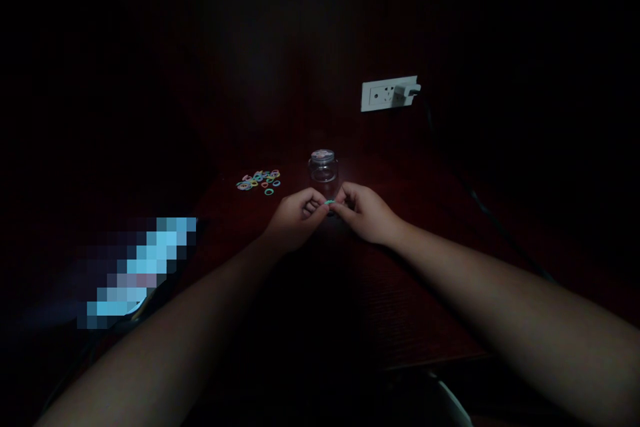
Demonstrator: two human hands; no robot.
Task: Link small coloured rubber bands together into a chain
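Observation:
Between my two hands is a small green hair tie (329, 202), pinched at both sides. My left hand (300, 217) grips its left side between thumb and fingers. On the other side, my right hand (364, 210) pinches it the same way. Right behind the fingertips stands an upright clear jar (324, 173) with a patterned lid on top; its lower part is partly hidden by my hands. A loose pile of colourful hair ties (257, 180) lies left of the jar, apart from my left hand.
The dark reddish table (415, 320) is dimly lit. A white wall socket (389, 93) with a plug in it is at the back right, its cable running down. At left a glowing, pixelated screen (145, 267) lies beside my left forearm. Another cable (500, 220) crosses the right side.

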